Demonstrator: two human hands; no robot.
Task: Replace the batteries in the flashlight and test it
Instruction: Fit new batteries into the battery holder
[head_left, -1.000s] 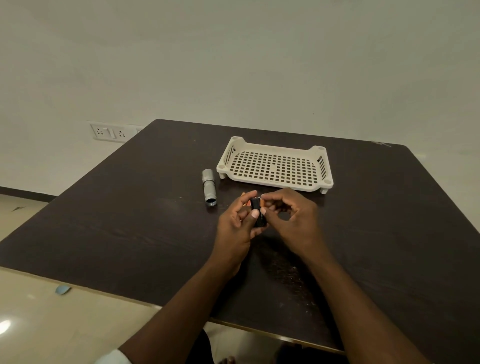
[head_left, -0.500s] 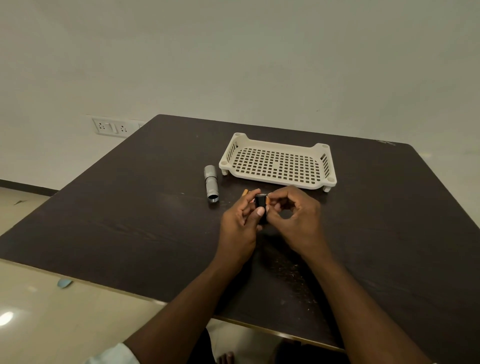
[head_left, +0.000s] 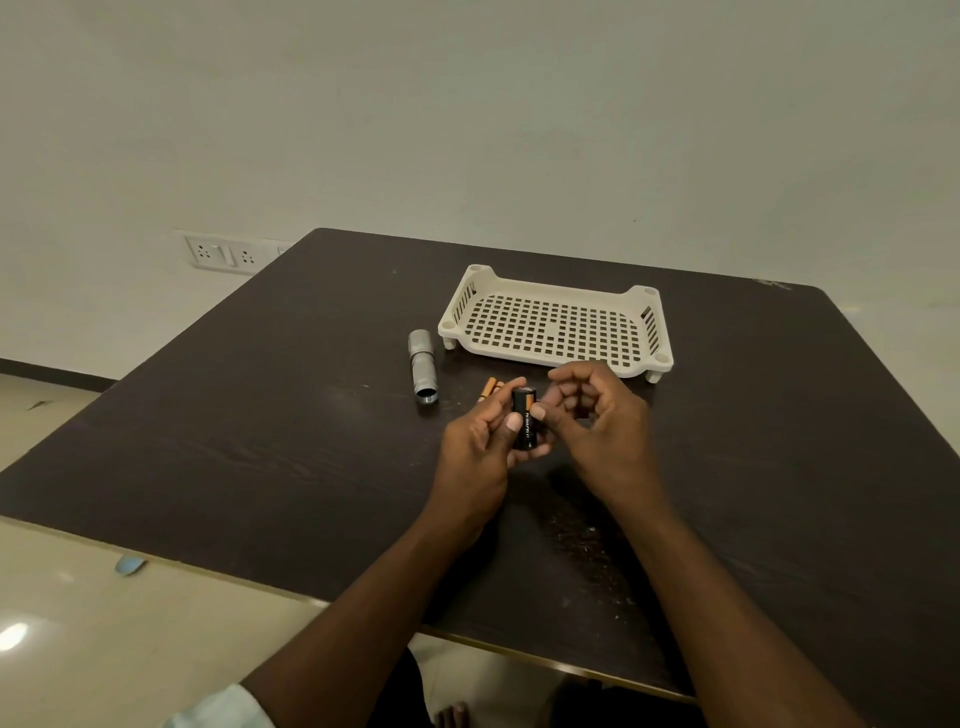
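- Head view: my left hand holds a black battery holder upright above the dark table, fingers curled behind it and thumb pressed on its front; black-and-copper cells sit inside it, copper ends up.
- My right hand is just beside the holder, fingers curled in; the thumb tip touches the holder's right side, and the forefinger bends over its top. Whether that hand truly pinches anything I cannot tell.
- Two loose copper-coloured batteries lie on the table just behind my left fingers, side by side, partly hidden.
- The silver flashlight body lies on the table to the left of my hands, apart from them, its open threaded end toward me.
- A cream perforated tray stands behind my hands, near the flashlight body but not touching it.
- A white socket plate is on the wall beyond the table's left corner.
- A pale sleeve shows at my left arm's lower edge.
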